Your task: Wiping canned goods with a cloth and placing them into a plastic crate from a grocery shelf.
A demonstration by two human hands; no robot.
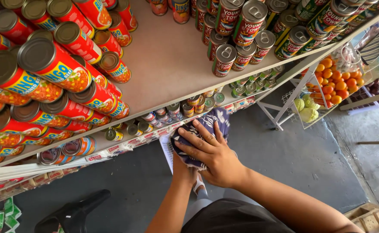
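The right hand (215, 155) lies flat on a dark blue patterned cloth (206, 129), fingers (198, 140) spread open and pressed onto the fabric rather than curled around it. The left hand (183, 166) comes up from below and is mostly hidden under the cloth and the right hand, so I cannot tell whether its fingers are open or closed. The cloth sits bunched between the two hands, just in front of the edge of the lower shelf (124, 144), near the small cans (176, 110) lined up there.

Above, the pale upper shelf (168, 64) carries red cans (55, 64) stacked on their sides at the left and upright cans with pull-tab lids (241, 30) at the right. Off to the right stands a white wire rack (284, 108) holding oranges (334, 82) (with a few pale green vegetables below them). The floor (284, 159) is dark grey.
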